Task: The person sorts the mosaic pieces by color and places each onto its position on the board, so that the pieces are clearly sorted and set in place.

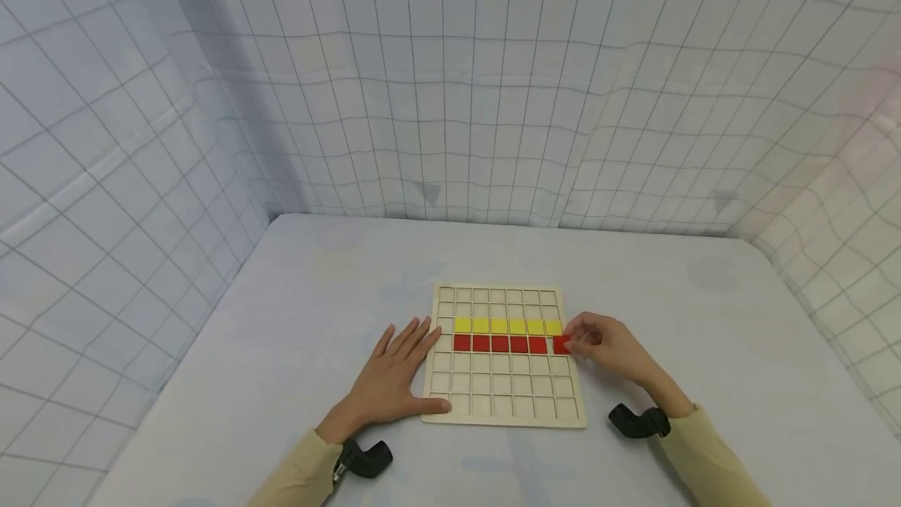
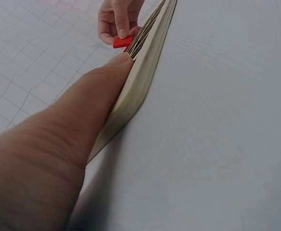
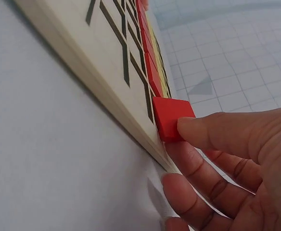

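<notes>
A pale wooden grid board (image 1: 504, 421) lies flat on the table. One row of its square cells holds several yellow tiles (image 1: 498, 326); the row just nearer holds several red tiles (image 1: 500, 343). At the right end of the red row, my right hand (image 1: 607, 344) pinches a red square tile (image 3: 169, 113) between thumb and fingers, tilted at the board's right edge. My left hand (image 1: 394, 382) lies spread at the board's left side, fingertips on its edge and thumb on its near left corner. In the left wrist view the left thumb (image 2: 90, 91) presses the board's rim.
White table (image 1: 317, 296) surrounds the board. Curtains with a grid pattern (image 1: 457, 100) hang behind and at both sides. A black wrist camera (image 1: 366, 460) sits on the left wrist, another black camera (image 1: 637, 421) on the right.
</notes>
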Demonstrator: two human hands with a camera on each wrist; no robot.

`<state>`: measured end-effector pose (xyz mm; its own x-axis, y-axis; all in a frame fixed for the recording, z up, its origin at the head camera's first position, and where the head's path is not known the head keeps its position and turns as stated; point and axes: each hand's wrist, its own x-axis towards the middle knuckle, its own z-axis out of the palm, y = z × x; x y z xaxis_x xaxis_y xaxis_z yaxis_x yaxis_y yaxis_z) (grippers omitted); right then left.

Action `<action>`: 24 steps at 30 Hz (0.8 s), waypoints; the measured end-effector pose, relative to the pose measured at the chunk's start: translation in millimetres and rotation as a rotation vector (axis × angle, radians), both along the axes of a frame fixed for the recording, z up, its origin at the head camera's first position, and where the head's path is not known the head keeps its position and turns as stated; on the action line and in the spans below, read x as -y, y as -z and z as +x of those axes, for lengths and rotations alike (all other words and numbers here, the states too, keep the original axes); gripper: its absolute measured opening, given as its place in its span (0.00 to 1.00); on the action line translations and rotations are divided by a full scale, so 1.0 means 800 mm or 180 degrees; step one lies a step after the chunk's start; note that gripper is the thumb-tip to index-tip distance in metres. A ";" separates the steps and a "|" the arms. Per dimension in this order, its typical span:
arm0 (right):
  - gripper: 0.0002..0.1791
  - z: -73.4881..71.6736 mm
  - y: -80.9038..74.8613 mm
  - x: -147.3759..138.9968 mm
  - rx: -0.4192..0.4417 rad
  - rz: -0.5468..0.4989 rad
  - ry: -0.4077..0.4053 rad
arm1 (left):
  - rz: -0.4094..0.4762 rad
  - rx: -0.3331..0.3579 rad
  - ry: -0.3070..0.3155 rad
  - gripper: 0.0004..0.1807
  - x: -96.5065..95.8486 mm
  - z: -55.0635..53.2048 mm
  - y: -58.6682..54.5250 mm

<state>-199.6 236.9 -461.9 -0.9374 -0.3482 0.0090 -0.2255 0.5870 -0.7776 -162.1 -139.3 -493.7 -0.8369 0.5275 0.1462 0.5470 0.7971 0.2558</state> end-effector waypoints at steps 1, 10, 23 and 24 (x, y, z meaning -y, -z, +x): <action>0.06 -0.001 0.000 0.001 -0.0020 0.0013 0.0004 | -0.0001 -0.0006 -0.0002 0.60 0.000 0.000 0.000; 0.06 -0.003 0.005 0.004 -0.0129 0.0084 0.0001 | 0.0074 -0.0061 0.0020 0.60 0.000 0.000 0.003; 0.04 0.000 0.011 0.006 -0.0300 0.0229 0.0053 | 0.0010 -0.0136 0.0025 0.60 0.000 -0.001 0.004; 0.03 0.001 0.011 0.007 -0.0316 0.0221 0.0054 | 0.0011 -0.0118 0.0018 0.60 0.000 -0.001 0.004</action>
<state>-199.1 231.7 -470.9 -0.9388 -0.3354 0.0784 -0.2889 0.6430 -0.7092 -162.7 -139.4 -496.7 -0.8278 0.5317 0.1789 0.5607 0.7931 0.2379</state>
